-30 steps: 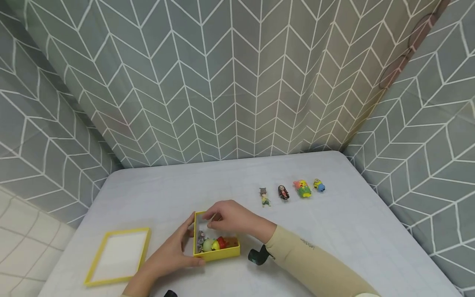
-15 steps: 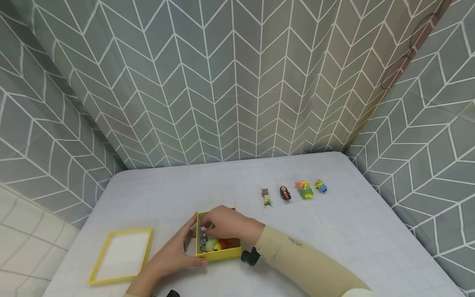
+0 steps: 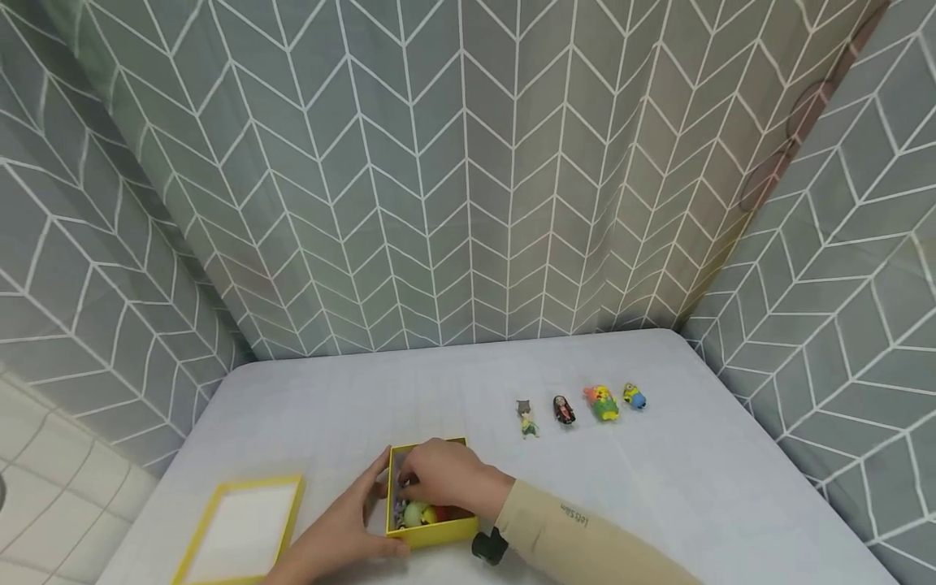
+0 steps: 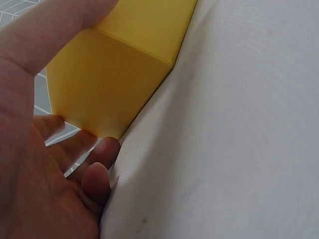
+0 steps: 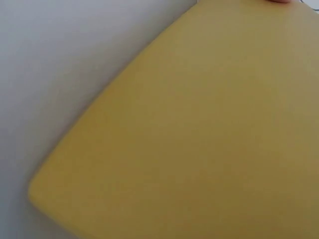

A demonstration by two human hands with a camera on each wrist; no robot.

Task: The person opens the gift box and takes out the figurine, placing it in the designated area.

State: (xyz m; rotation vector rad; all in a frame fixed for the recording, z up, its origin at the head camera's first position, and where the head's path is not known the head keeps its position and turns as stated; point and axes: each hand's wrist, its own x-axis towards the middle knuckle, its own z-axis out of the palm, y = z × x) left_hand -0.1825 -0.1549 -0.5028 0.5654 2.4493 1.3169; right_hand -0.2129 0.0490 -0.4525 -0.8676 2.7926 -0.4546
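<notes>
A small open yellow box [image 3: 439, 534] stands on the white-covered table, also close up as a yellow wall [image 5: 199, 129] in the right wrist view. My left hand [image 3: 344, 520] grips its left end, thumb [image 4: 55, 35] along one side and fingers curled round the other. My right hand [image 3: 446, 475] reaches down into the box with bent fingers. Whether those fingertips pinch anything is hidden. Beside them in the box lie small toys: a pale green round one [image 3: 413, 513], a yellow one [image 3: 431, 515], something red and something greyish.
A yellow-rimmed tray-like lid [image 3: 244, 528], white inside, lies left of the box. Toward the back right stand or lie a brown-haired figurine [image 3: 526, 418], a dark-haired doll [image 3: 564, 410], a pink, yellow and green toy [image 3: 602, 403] and a minion [image 3: 634, 396]. A patterned curtain [image 3: 468, 179] hangs behind.
My right hand has gone lower and deeper into the box, toward its left side. The left hand keeps its grip. The head view has tilted up, so everything sits lower in it.
</notes>
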